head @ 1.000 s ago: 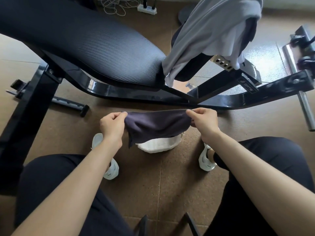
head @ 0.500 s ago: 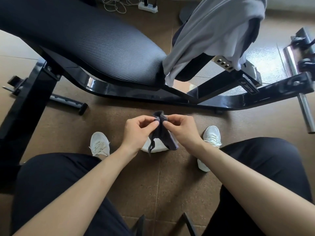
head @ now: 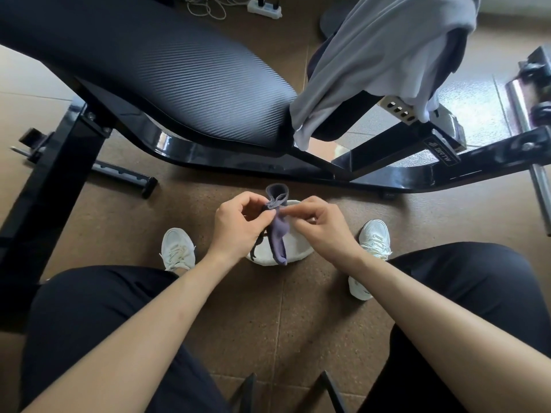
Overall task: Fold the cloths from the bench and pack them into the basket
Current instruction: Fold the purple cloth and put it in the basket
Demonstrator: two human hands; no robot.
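basket (head: pixel 299 251) before bench (head: pixel 179 79) (between shoes (head: pixel 177 248))

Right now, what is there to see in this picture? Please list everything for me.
weight bench: one, black, padded, across the top of the view
grey cloth: one, light grey, draped over the bench's right end
purple cloth: one, dark purple, bunched, held above the basket
basket: one, white, on the floor between the feet
power strip: one, white, on the floor at the top edge
cable: one tangle, white, beside the power strip
sneakers: two, white, on either side of the basket
trousers: one pair, black, at the bottom
hands: two, left hand and right hand, both pinching the purple cloth
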